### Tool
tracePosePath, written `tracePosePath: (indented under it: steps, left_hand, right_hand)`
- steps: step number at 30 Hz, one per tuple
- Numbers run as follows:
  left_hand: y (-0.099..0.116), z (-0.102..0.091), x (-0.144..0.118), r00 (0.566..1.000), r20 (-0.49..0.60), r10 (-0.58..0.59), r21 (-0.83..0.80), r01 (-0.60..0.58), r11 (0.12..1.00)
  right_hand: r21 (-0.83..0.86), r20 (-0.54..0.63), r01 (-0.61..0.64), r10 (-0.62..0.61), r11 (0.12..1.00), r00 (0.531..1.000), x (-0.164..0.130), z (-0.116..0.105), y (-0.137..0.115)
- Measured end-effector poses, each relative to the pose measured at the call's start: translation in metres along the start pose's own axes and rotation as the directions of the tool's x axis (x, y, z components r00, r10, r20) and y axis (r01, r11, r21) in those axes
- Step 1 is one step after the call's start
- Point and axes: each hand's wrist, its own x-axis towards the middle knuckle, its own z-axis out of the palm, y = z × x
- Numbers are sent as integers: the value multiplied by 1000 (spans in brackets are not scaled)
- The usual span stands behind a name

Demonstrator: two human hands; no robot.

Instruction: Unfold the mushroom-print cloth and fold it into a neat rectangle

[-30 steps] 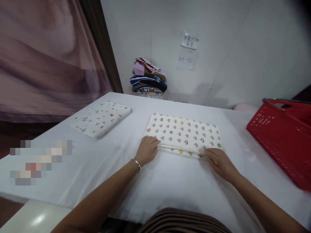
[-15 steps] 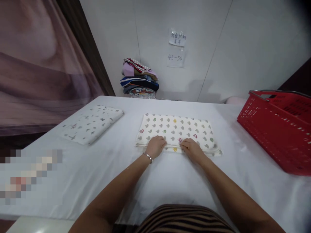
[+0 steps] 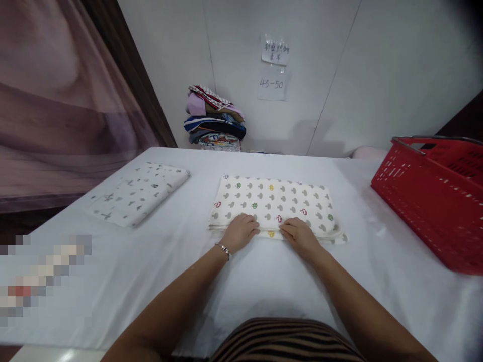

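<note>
A cream cloth [image 3: 264,198] printed with grey, red, green and yellow mushrooms lies folded in layers in front of me. At its near edge, left of the middle, my left hand [image 3: 240,233] is closed on the upper layer, with a bracelet at the wrist. My right hand [image 3: 300,235] pinches the same edge a little to the right. Below the pinched edge a strip of the lower layer shows, sticking out furthest at the right corner. My fingertips are partly hidden by the hands.
A white-covered table [image 3: 271,286] bears everything. To the left lies another folded cloth [image 3: 139,193] with small grey prints. A red plastic basket [image 3: 426,201] stands at the right. Behind the table is a stack of folded textiles [image 3: 215,120] against the wall.
Both hands stay at the near edge of the mushroom-print cloth, with hardly any movement. The whole view has shifted slightly.
</note>
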Motion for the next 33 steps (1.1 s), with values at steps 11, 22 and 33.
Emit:
tracePosePath:
  steps: [11,22,33]
  left_hand:
    - [8,1,5,998,-35,-44,120,48,992]
    - [9,6,0,1000,-22,10,257,-4,967]
    - [9,12,-2,995,-7,100,235,-96,967]
  right_hand:
    - [17,-92,-52,53,999,994,1,4,-3]
    - [-131,-56,9,-17,991,998,2,11,0]
    - [-98,-48,7,-12,995,999,0,8,-3]
